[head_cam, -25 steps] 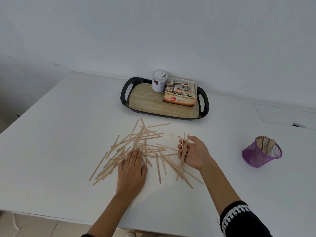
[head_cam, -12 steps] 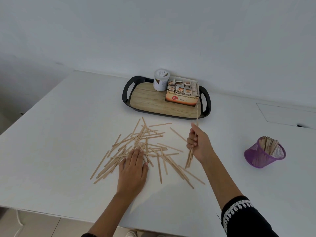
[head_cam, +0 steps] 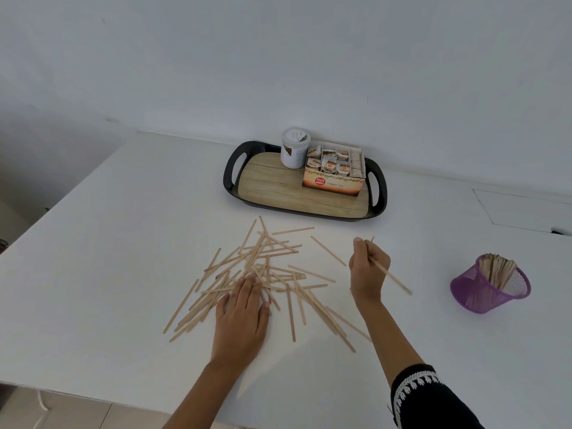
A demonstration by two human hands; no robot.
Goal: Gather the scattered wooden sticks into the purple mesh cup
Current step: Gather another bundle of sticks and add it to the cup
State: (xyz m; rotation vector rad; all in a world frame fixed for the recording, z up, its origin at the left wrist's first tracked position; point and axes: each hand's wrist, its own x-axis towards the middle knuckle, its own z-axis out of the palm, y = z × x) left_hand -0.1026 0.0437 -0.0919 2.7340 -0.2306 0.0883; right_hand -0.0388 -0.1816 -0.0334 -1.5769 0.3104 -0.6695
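Observation:
Several wooden sticks [head_cam: 272, 267] lie scattered in a loose pile on the white table [head_cam: 108, 243]. My left hand [head_cam: 243, 314] rests flat on the near side of the pile, fingers straight. My right hand [head_cam: 368, 267] is lifted to the right of the pile and grips a few held sticks [head_cam: 397, 281] that slant down toward the right. The purple mesh cup [head_cam: 489, 289] stands tilted at the right of the table, apart from my right hand, with several sticks standing in it.
A black tray [head_cam: 235, 168] with a wood-look base sits at the back of the table, carrying a white jar [head_cam: 294, 148] and an open tea box [head_cam: 334, 171]. A wall rises behind. The table's near edge runs below my forearms.
My right hand lifted a few sticks from the pile, moved right toward the cup and turned them from upright to slanting. My left hand stayed on the pile.

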